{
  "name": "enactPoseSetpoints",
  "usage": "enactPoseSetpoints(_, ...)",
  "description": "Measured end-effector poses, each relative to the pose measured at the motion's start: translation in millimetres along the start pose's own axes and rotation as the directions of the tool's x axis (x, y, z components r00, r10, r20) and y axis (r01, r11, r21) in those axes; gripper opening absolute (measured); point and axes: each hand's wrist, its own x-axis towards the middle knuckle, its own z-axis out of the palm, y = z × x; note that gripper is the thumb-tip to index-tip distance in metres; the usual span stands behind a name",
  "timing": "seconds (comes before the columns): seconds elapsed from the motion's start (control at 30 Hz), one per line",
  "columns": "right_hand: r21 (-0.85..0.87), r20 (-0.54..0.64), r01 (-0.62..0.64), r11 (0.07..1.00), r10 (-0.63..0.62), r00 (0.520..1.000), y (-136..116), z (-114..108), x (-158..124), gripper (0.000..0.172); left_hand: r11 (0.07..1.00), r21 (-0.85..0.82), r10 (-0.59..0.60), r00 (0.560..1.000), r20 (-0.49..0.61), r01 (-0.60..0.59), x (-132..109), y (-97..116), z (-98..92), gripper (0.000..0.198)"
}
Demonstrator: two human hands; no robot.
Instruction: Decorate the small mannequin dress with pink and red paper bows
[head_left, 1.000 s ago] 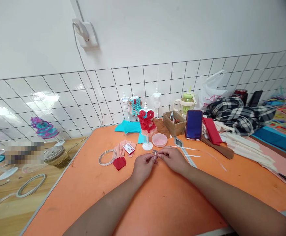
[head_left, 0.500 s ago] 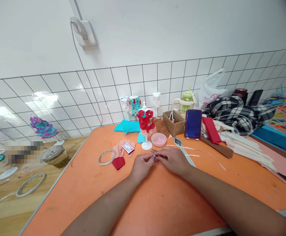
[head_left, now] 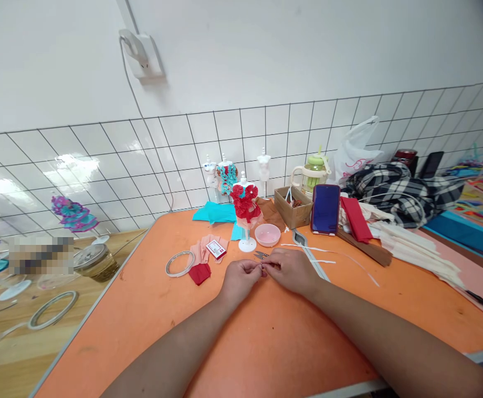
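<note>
My left hand [head_left: 240, 279] and my right hand [head_left: 293, 269] meet over the orange table, fingertips pinched together. Whatever lies between them is too small to make out. Just beyond the fingers show the metal blades of small scissors [head_left: 261, 255]; their handles are hidden by my right hand. Behind stands a small white mannequin [head_left: 247, 244] dressed in red ruffled paper [head_left: 246, 203]. A pink bowl [head_left: 268, 235] sits to its right. Left of my hands lie a roll of tape [head_left: 180, 264], peach crepe paper [head_left: 200, 254], a dark red piece [head_left: 200, 273] and a small white-and-red packet [head_left: 216, 249].
A wooden box [head_left: 293, 207], a phone [head_left: 325, 210] and a green-lidded jug [head_left: 315, 171] stand at the back right. White strips [head_left: 322, 261], red folded paper [head_left: 356, 219] and cream paper [head_left: 418, 249] lie at right. More mannequins [head_left: 263, 166] line the wall.
My hands keep nearly the same place, with small shifts of the fingers. The scissor blades show a little more beyond my right hand. The view has shifted very slightly.
</note>
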Motion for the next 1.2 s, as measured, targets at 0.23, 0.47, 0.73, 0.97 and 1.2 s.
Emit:
enactPoseSetpoints(0.23,0.332,-0.003,-0.228,0.915,0.243,0.97,1.8,7.3,6.4,0.012,0.995,-0.099,0.029,1.0,-0.01,-0.03,-2.6,8.1,0.6,0.016)
enactPoseSetpoints(0.47,0.601,0.132,-0.41,0.686,0.42,0.898,13.0,13.6,12.7,0.016,0.974,-0.217,0.079,0.995,0.069,-0.062,-4.6,5.8,-1.9,0.02)
enactPoseSetpoints(0.73,0.779,-0.01,-0.327,0.535,0.532,0.847,27.9,-14.0,19.9,0.016,0.943,-0.325,0.115,0.987,0.109,-0.074,-9.9,5.8,-8.5,0.026)
enactPoseSetpoints(0.97,0.114,-0.365,-0.399,0.91,0.412,0.835,66.9,-78.5,79.7,0.027,0.876,-0.469,0.188,0.976,0.11,-0.116,-5.1,-2.9,-16.7,0.032)
enactPoseSetpoints(1.2,-0.455,-0.217,-0.466,0.759,0.413,0.885,93.6,-92.2,116.1,0.025,0.894,-0.433,0.152,0.986,0.061,-0.111,-4.4,-1.6,-18.6,0.032)
